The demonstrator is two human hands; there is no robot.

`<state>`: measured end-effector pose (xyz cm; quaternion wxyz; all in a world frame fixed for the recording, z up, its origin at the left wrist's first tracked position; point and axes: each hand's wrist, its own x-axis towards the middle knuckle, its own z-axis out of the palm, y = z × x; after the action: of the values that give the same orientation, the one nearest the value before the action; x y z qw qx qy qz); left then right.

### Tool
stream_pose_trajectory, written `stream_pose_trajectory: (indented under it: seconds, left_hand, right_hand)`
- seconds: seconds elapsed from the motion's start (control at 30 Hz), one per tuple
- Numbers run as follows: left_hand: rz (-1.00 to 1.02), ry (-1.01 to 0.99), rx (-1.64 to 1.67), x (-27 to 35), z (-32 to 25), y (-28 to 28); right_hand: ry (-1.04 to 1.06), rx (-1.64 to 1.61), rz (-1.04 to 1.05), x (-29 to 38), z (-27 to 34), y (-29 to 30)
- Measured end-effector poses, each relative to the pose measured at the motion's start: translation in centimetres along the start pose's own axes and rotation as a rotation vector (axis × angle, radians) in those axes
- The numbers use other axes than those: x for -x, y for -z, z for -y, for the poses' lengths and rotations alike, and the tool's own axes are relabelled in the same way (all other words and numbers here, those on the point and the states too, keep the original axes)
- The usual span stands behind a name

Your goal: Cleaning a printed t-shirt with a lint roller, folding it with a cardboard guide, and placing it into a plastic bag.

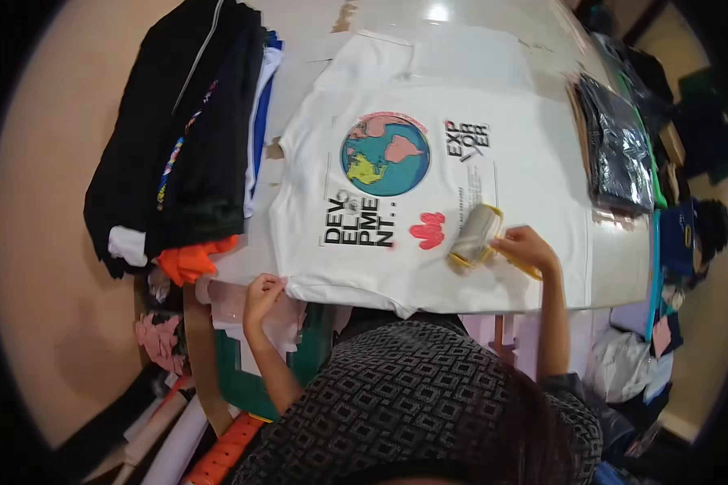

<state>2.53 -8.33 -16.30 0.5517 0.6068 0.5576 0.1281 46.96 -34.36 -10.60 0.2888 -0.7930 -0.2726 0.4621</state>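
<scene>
A white T-shirt (528,163) with a printed globe and black lettering lies spread on the white table (619,260), sideways to me. My left hand (266,297) pinches the shirt's edge at its near left corner. Over the lower right part of the print, my right hand (522,245) grips a lint roller (478,233) by its yellow frame. Whether the roller touches the cloth cannot be told. A red printed shape (428,230) shows just left of the roller.
Folded dark garments (151,139) are piled at the table's left, with orange cloth (197,257) beneath. Plastic-wrapped dark garments (616,145) lie at the right edge. Rolls of material (173,445) stand below left, and a white plastic bag (620,367) sits below right.
</scene>
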Motion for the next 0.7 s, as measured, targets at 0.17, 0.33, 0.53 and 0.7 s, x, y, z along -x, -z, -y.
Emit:
stream_pose_trajectory:
  seconds: [0.17, 0.33, 0.53, 0.7]
  left_hand:
    - [-0.308, -0.16, -0.059, -2.7, -1.8, -1.7]
    - [-0.31, -0.297, -0.164, -5.3, -3.6, -6.5]
    - [-0.752, -0.336, -0.802, -5.1, -3.5, -12.8]
    - [-0.745, -0.373, -0.785, -5.6, -3.9, -12.7]
  right_hand:
    - [-0.281, 0.011, -0.145, 11.4, -8.5, 7.5]
    - [-0.25, 0.221, -0.076, 11.4, -7.9, 8.5]
    - [0.296, 0.286, 0.349, -1.6, 0.5, 0.0]
    - [0.736, 0.408, 0.287, -8.9, 8.0, -11.7]
